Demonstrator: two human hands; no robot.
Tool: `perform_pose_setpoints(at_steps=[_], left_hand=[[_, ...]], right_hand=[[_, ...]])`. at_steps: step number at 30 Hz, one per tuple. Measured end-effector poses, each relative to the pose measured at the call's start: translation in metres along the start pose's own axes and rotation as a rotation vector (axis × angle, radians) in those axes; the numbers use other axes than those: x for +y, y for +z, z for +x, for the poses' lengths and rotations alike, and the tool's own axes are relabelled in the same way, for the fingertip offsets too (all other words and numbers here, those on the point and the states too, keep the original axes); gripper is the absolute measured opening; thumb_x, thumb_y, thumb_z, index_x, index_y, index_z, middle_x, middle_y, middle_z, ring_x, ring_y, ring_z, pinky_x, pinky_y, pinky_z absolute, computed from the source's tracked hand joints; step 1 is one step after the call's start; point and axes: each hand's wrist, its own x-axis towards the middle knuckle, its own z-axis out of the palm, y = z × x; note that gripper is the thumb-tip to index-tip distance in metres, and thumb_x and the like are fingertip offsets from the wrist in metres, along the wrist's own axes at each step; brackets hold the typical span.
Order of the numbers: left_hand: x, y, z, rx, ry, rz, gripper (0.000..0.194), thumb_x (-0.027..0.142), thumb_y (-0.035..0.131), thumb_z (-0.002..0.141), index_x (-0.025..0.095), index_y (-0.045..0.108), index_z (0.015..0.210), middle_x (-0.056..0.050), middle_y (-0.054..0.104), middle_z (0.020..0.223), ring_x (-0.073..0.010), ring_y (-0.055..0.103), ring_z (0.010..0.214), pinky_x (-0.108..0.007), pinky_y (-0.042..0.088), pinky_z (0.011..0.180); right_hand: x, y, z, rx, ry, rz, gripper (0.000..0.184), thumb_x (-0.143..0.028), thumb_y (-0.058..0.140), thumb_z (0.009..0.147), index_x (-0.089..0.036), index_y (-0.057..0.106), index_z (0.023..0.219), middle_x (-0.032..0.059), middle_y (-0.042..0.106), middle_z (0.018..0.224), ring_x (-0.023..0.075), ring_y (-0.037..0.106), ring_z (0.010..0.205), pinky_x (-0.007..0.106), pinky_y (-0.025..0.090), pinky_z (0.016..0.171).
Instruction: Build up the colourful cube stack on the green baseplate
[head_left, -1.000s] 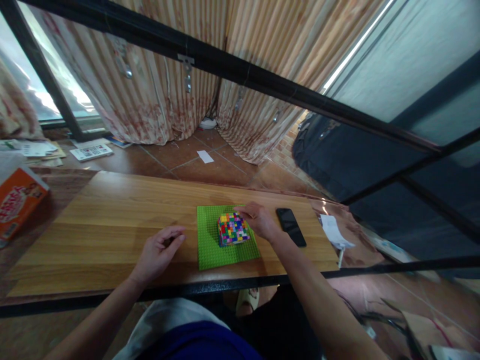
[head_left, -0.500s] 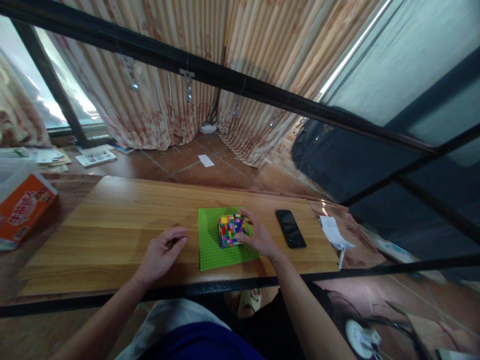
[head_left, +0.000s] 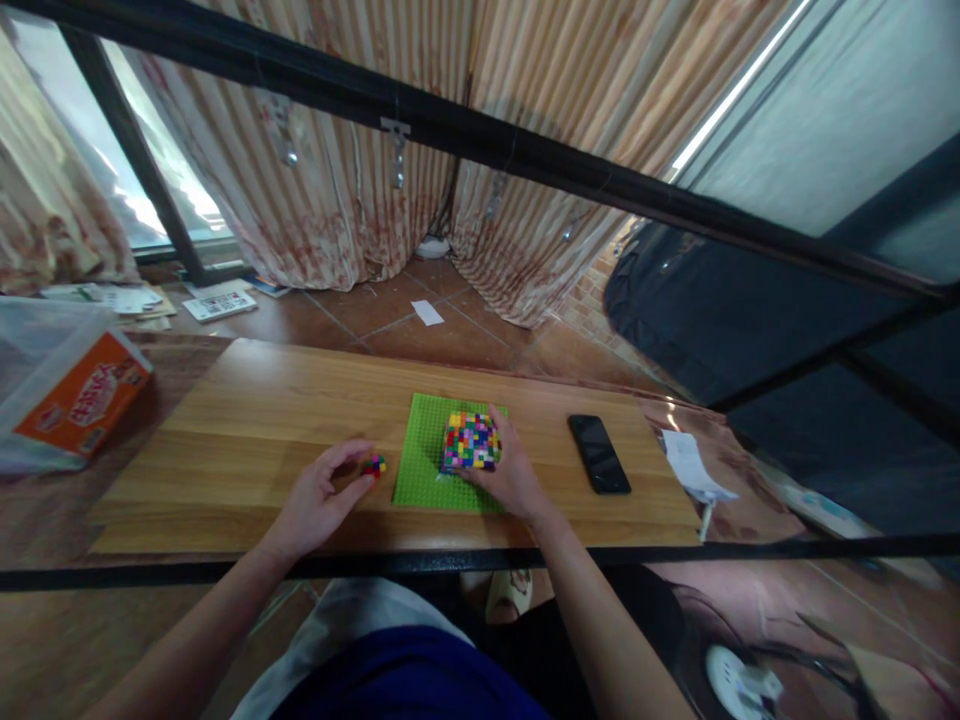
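A many-coloured block of small toy bricks (head_left: 472,440) stands on a green studded baseplate (head_left: 412,488). My right hand (head_left: 516,472) grips its right side, thumb at the near edge and fingers at the far corner. Left of the baseplate, a few loose toy bricks (head_left: 374,466) in red, green, yellow and pink lie in a small heap on the wooden tabletop. My left hand (head_left: 319,505) is beside this heap with thumb and fingers apart, the tips close to the bricks. Whether they touch the bricks I cannot tell.
A black phone (head_left: 599,454) lies right of the baseplate on the wooden table (head_left: 262,430). White paper (head_left: 691,463) is at the right end. To the left stands a clear plastic tub (head_left: 56,390) with an orange label. A dark metal bar (head_left: 480,140) crosses above the table.
My left hand has opened, and the loose bricks now show at its fingertips. My right hand has closed round the block's side, and the baseplate has turned slightly. The view has shifted a little left.
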Motion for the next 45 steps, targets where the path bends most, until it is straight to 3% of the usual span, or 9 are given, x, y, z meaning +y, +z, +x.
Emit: perform_pose_setpoints(at_steps=[6,8,11,14,19,24,31,37,45], left_hand=[[0.001,-0.009,-0.009,-0.042,0.159,0.184,0.049,0.040,0.061,0.081,0.020,0.057,0.124,-0.012,0.061,0.130,-0.0271,0.056,0.121,-0.046,0.042,0.107],[0.001,-0.005,-0.009,-0.073,0.189,0.273,0.050,0.037,0.062,0.078,0.019,0.057,0.124,-0.012,0.063,0.127,-0.0280,0.057,0.119,-0.046,0.043,0.106],[-0.001,0.002,-0.006,-0.069,0.181,0.369,0.047,0.035,0.061,0.079,0.018,0.057,0.123,-0.011,0.065,0.121,-0.0277,0.059,0.114,-0.045,0.046,0.101],[-0.005,0.007,-0.005,-0.047,0.196,0.419,0.041,0.033,0.055,0.085,0.017,0.058,0.122,-0.010,0.067,0.117,-0.0257,0.061,0.110,-0.042,0.049,0.097],[-0.007,0.006,-0.005,-0.020,0.250,0.451,0.034,0.032,0.044,0.092,0.018,0.060,0.119,-0.009,0.069,0.114,-0.0228,0.062,0.107,-0.039,0.049,0.096],[-0.007,0.006,-0.006,0.001,0.260,0.457,0.032,0.030,0.044,0.092,0.019,0.060,0.117,-0.008,0.069,0.113,-0.0224,0.062,0.106,-0.039,0.049,0.096],[-0.008,0.007,-0.007,0.004,0.264,0.440,0.032,0.029,0.045,0.091,0.017,0.060,0.117,-0.009,0.069,0.112,-0.0230,0.061,0.105,-0.039,0.050,0.095],[-0.005,0.005,-0.008,0.020,0.244,0.393,0.034,0.032,0.050,0.088,0.017,0.059,0.117,-0.010,0.068,0.113,-0.0239,0.061,0.106,-0.041,0.050,0.095],[0.005,-0.004,-0.012,0.095,0.270,0.257,0.027,0.038,0.055,0.089,0.019,0.062,0.107,-0.007,0.070,0.103,-0.0204,0.065,0.097,-0.034,0.052,0.088]], right_hand=[[-0.019,0.000,0.001,0.023,-0.044,-0.098,0.099,-0.029,0.083,0.066,-0.025,0.029,0.149,0.0147,0.039,0.146,0.0322,0.038,0.137,0.053,0.032,0.114],[-0.035,0.003,-0.003,0.099,-0.094,-0.153,0.083,-0.030,0.079,0.072,-0.024,0.038,0.145,0.0150,0.040,0.146,0.0328,0.038,0.136,0.054,0.033,0.114],[-0.061,0.019,-0.012,0.198,-0.175,-0.143,0.044,-0.022,0.060,0.089,-0.025,0.053,0.132,0.0118,0.054,0.133,0.0266,0.050,0.125,0.050,0.040,0.109],[-0.081,0.050,-0.018,0.027,-0.232,-0.054,0.030,-0.014,0.048,0.093,-0.022,0.061,0.118,0.0088,0.063,0.113,0.0197,0.059,0.108,0.036,0.050,0.097],[-0.091,0.096,-0.007,-0.171,-0.085,-0.183,0.033,-0.008,0.050,0.088,-0.018,0.059,0.118,0.0096,0.062,0.107,0.0210,0.059,0.105,0.033,0.050,0.091],[-0.090,0.105,0.008,-0.272,-0.005,-0.321,0.025,-0.011,0.049,0.089,-0.017,0.061,0.110,0.0102,0.059,0.104,0.0211,0.060,0.098,0.031,0.050,0.086],[-0.084,0.106,0.011,-0.298,-0.038,-0.300,0.022,-0.008,0.049,0.087,-0.018,0.063,0.100,0.0083,0.059,0.101,0.0188,0.060,0.094,0.028,0.049,0.084],[-0.087,0.104,0.006,-0.178,0.004,-0.068,0.024,-0.006,0.050,0.084,-0.018,0.065,0.098,0.0069,0.065,0.097,0.0190,0.061,0.093,0.030,0.049,0.085],[-0.095,0.117,-0.001,0.004,0.269,0.552,0.009,-0.020,0.061,0.078,-0.021,0.068,0.085,0.0006,0.070,0.083,0.0161,0.065,0.078,0.029,0.052,0.077]])
